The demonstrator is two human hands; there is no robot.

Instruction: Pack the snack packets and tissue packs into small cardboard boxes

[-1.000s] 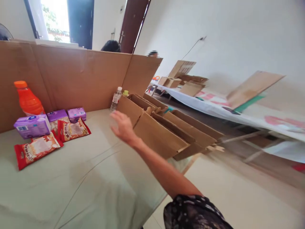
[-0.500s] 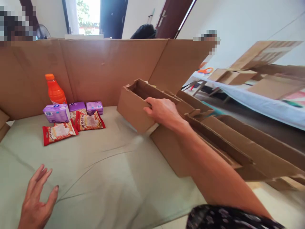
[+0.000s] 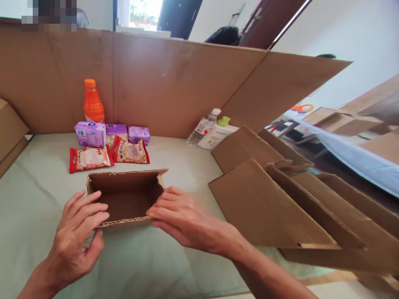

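An open-topped cardboard box (image 3: 131, 203) sits in front of me, its inside bare. My right hand (image 3: 183, 218) grips its right near corner, fingers over the rim. At the left end, my left hand (image 3: 77, 234) has its fingers over the near edge and the thumb outside the wall. Just beyond the box lie two red snack packets (image 3: 92, 158). Behind them are several purple packs (image 3: 90, 134), and an orange bottle (image 3: 93, 101) stands at the back.
More cardboard boxes (image 3: 264, 207) are crowded on the right. A clear water bottle (image 3: 202, 128) leans by a white container with a green cap (image 3: 215, 136) at the back. A tall cardboard wall (image 3: 174, 79) closes off the far side of the cloth-covered table (image 3: 174, 155).
My right hand has brought the cardboard box from the right stack to the middle, in front of the packets. My left hand has moved up and right onto it. The view has shifted right.
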